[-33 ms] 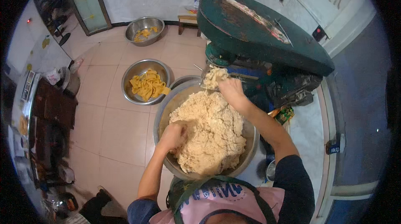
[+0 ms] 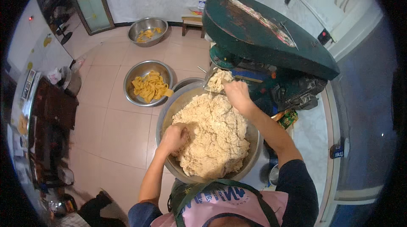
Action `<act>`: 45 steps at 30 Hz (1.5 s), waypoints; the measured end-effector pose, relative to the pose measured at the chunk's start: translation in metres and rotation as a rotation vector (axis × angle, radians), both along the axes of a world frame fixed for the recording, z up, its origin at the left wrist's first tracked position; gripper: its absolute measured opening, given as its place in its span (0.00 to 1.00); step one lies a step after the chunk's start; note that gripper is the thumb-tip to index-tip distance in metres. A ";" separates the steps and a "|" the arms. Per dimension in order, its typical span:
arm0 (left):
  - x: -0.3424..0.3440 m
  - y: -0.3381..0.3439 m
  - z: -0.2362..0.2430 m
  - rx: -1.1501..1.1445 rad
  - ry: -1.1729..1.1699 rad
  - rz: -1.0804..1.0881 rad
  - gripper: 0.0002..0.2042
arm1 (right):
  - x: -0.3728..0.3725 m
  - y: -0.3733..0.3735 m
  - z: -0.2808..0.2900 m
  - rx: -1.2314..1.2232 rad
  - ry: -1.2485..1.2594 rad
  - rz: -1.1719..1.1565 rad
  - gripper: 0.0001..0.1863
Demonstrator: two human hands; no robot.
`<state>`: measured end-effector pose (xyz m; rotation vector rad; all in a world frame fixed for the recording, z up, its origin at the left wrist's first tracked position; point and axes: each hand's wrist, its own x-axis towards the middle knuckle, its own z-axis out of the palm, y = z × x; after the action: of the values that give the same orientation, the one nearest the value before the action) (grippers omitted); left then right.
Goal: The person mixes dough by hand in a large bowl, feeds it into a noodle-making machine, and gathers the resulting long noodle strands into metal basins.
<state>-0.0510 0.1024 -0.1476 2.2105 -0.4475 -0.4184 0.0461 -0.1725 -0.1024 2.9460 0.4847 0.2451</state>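
A large heap of pale, crumbly dough (image 2: 216,134) fills a wide metal basin (image 2: 255,153) in front of me. My left hand (image 2: 174,138) is at the heap's left side, fingers curled into the dough and their tips partly hidden. Beyond the basin's far rim, my right hand (image 2: 237,95) has its fingers bent against a dough lump (image 2: 220,79). That lump lies in the metal feed tray (image 2: 207,86) of a green machine (image 2: 254,36). What is under the right fingertips is hidden.
Left of the machine, a metal bowl (image 2: 128,88) holds yellow dough strips (image 2: 149,86). Farther back, another bowl (image 2: 157,40) has a few yellow pieces. A low wooden stool (image 2: 191,20) stands by the wall. A dark cabinet (image 2: 57,106) is at the left; a person's dark-clad leg (image 2: 95,210) shows lower left.
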 end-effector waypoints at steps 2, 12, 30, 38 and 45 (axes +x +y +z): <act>0.002 0.002 -0.015 -0.088 -0.030 0.053 0.08 | 0.013 -0.018 -0.019 0.144 -0.061 -0.118 0.09; 0.096 -0.097 -0.010 -0.242 -0.371 0.072 0.16 | 0.021 -0.049 -0.012 0.826 0.345 -0.412 0.22; 0.131 -0.175 -0.019 0.386 -0.687 -0.178 0.33 | 0.033 -0.028 -0.042 0.190 0.075 -0.380 0.12; 0.076 -0.096 -0.029 -0.172 -0.527 -0.166 0.11 | 0.039 -0.027 -0.037 0.506 0.107 -0.452 0.13; 0.010 -0.023 -0.030 -0.022 -0.407 -0.144 0.08 | 0.025 0.004 -0.038 0.091 0.021 -0.424 0.16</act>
<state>-0.0408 0.0789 -0.1772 2.2498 -0.8274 -0.0316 0.0714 -0.1689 -0.1404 3.0472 -0.1587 0.1876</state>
